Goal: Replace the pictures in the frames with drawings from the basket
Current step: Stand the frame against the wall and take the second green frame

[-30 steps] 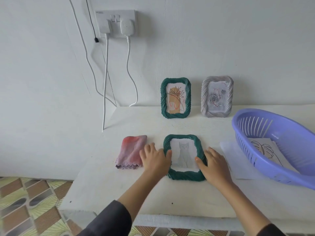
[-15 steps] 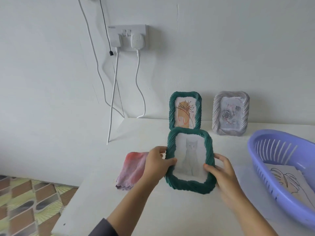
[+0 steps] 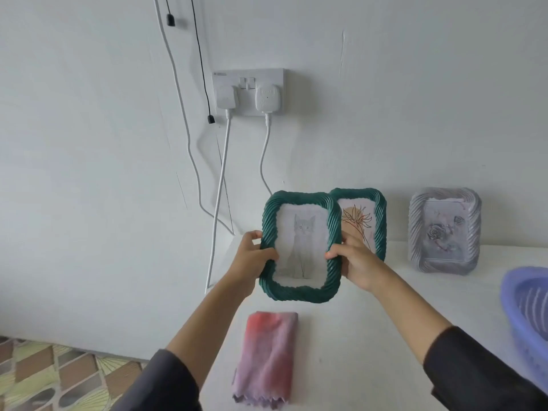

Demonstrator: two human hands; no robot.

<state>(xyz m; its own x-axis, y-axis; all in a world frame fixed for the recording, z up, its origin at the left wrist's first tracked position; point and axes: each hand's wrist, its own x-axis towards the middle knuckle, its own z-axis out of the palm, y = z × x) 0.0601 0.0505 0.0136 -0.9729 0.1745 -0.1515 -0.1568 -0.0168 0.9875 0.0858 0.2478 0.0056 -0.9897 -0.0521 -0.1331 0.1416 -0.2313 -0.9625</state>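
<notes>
A green twisted-rope frame (image 3: pixel 299 289) with a grey cat drawing in it is held upright in the air, facing me. My left hand (image 3: pixel 252 258) grips its left edge and my right hand (image 3: pixel 354 264) grips its right edge. Behind it, partly covered, a second green frame (image 3: pixel 376 221) with an orange plant drawing leans against the wall. A grey frame (image 3: pixel 444 231) with a rose picture leans to its right. The purple basket (image 3: pixel 526 318) shows only at the right edge; its contents are out of sight.
A pink and purple cloth (image 3: pixel 267 358) lies folded on the white table (image 3: pixel 355 336) below the held frame. A wall socket (image 3: pixel 247 91) with two white plugs hangs above, its cables trailing down left of the frames. Tiled floor (image 3: pixel 44 378) lies at the lower left.
Both hands lifted the cat frame off the table, turned it upright and carried it up and back toward the wall, left of the other green frame. The view tilted upward.
</notes>
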